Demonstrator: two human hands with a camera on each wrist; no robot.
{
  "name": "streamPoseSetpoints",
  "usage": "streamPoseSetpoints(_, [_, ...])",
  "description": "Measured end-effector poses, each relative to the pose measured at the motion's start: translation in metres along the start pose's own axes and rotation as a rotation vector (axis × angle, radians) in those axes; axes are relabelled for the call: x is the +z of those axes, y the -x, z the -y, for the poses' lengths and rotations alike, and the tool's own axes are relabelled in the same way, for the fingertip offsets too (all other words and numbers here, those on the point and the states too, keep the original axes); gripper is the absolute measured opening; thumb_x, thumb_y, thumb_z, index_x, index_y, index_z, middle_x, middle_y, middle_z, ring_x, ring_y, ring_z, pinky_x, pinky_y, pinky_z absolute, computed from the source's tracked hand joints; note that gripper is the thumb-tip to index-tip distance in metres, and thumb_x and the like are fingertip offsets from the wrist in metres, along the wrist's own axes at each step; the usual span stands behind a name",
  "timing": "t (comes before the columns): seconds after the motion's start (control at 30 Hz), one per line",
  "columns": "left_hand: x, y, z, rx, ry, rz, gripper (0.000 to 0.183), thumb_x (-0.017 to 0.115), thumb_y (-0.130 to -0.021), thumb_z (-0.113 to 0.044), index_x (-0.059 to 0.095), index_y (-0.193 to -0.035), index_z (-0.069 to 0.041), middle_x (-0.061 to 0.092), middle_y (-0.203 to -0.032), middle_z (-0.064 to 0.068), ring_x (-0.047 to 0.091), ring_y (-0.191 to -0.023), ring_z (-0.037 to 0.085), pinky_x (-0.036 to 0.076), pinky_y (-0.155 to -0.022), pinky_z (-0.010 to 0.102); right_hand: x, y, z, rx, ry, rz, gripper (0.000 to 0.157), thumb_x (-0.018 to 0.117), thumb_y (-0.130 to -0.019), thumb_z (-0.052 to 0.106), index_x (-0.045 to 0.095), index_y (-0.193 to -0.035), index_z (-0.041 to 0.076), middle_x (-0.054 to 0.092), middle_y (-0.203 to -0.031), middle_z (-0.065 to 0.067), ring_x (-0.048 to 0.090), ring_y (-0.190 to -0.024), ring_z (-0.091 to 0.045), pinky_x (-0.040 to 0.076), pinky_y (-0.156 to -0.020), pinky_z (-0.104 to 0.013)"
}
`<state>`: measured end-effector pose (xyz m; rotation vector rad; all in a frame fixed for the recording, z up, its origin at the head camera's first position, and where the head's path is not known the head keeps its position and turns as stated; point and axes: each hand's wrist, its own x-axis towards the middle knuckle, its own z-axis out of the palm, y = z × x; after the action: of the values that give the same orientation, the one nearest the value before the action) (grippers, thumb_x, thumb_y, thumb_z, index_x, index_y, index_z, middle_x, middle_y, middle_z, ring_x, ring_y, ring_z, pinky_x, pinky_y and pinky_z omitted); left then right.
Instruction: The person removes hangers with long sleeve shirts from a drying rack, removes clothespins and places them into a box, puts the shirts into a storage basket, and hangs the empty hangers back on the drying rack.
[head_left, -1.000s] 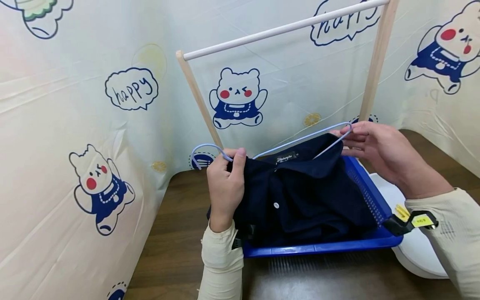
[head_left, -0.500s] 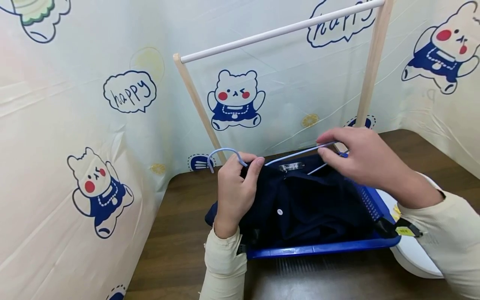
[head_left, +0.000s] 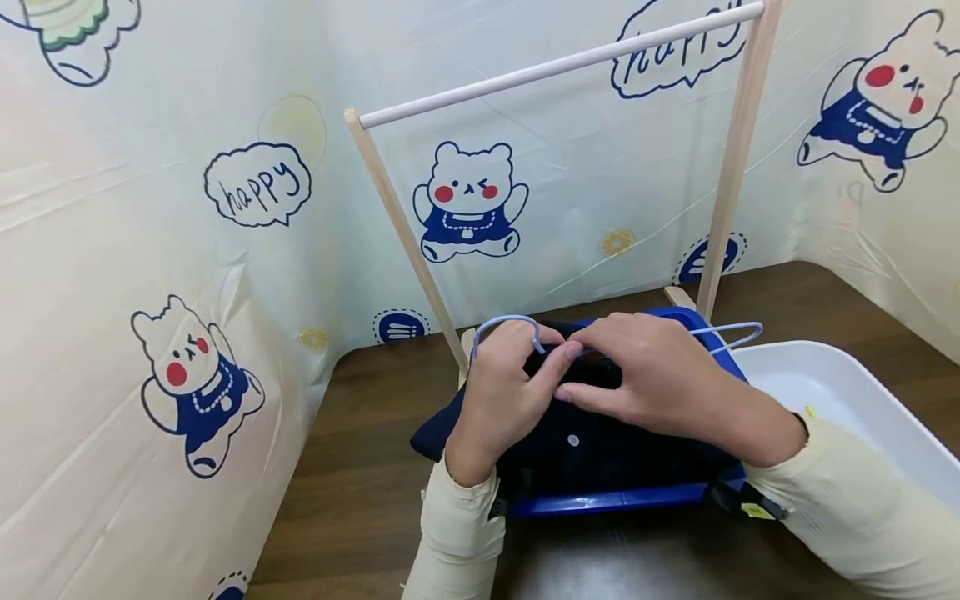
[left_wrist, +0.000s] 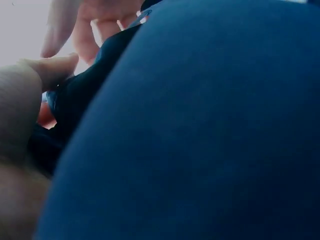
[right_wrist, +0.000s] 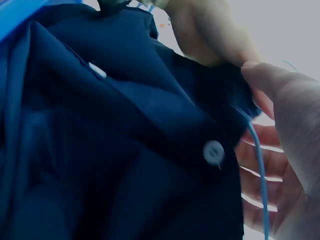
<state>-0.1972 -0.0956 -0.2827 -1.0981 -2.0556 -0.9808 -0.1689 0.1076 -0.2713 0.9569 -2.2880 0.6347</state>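
My left hand [head_left: 502, 404] grips the collar of a navy shirt [head_left: 540, 458] together with a light blue hanger [head_left: 506, 318]. The hanger's hook curves over that hand, and its other end sticks out past my right hand [head_left: 663, 379]. Thumb and fingers of the right hand are spread at the collar, right up against the left thumb. In the right wrist view, the right fingers lie behind the hanger's wire, and a white button [right_wrist: 214, 152] shows on the shirt front. Navy cloth [left_wrist: 190, 130] covers most of the left wrist view. Beneath lies a blue basket [head_left: 600, 502].
Behind the basket stands a rack with wooden posts [head_left: 405, 229] and a white rod [head_left: 555, 71]. To the right is a white tray [head_left: 806, 354], partly under the right sleeve. A printed cloth [head_left: 180, 100] hangs around the brown table [head_left: 360, 467].
My right hand has moved left from the hanger's far end to beside my left hand. The left hand has shifted slightly right and down with hanger and collar, and the hook has turned.
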Motion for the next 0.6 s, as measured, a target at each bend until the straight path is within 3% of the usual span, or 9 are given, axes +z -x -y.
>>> streamPoseSetpoints(0.13, [0.0,0.001,-0.004,-0.03,0.026,0.029,0.015,0.073,-0.095,-0.021,0.069,-0.093,-0.007,0.066,-0.088,0.0,0.057,-0.083,0.01,0.045,-0.072,0.026,0.007,0.0,0.0,0.061,-0.02,-0.007,0.023,0.083,-0.084,0.033,0.073,-0.095,0.015,0.058,-0.073,0.009,0.05,-0.065,-0.005,0.044,-0.056,-0.027])
streamPoseSetpoints(0.27, [-0.004,0.0,-0.007,-0.089,0.023,0.094,0.024,0.073,-0.096,-0.027,0.067,-0.108,-0.007,0.067,-0.105,0.0,0.056,-0.098,0.01,0.047,-0.083,0.027,0.006,0.001,-0.007,0.101,-0.033,-0.048,0.012,0.083,-0.084,0.021,0.075,-0.09,0.014,0.055,-0.069,0.012,0.048,-0.062,-0.003,0.043,-0.054,-0.027])
streamPoseSetpoints(0.43, [-0.01,-0.002,-0.004,-0.171,-0.024,0.15,0.049,0.074,-0.095,-0.029,0.056,-0.134,-0.006,0.062,-0.122,0.005,0.056,-0.109,0.014,0.048,-0.092,0.033,0.0,0.0,-0.021,0.145,-0.025,-0.14,0.011,0.084,-0.082,0.02,0.074,-0.083,0.016,0.052,-0.063,0.014,0.047,-0.059,-0.005,0.038,-0.057,-0.029])
streamPoseSetpoints(0.6, [-0.019,0.001,0.006,-0.263,-0.155,0.139,0.048,0.075,-0.094,-0.03,0.061,-0.134,-0.008,0.065,-0.121,0.005,0.06,-0.107,0.016,0.051,-0.091,0.037,-0.014,0.001,-0.033,0.258,-0.045,-0.206,0.015,0.086,-0.082,0.021,0.072,-0.081,0.015,0.051,-0.063,0.009,0.046,-0.059,-0.01,0.035,-0.055,-0.023])
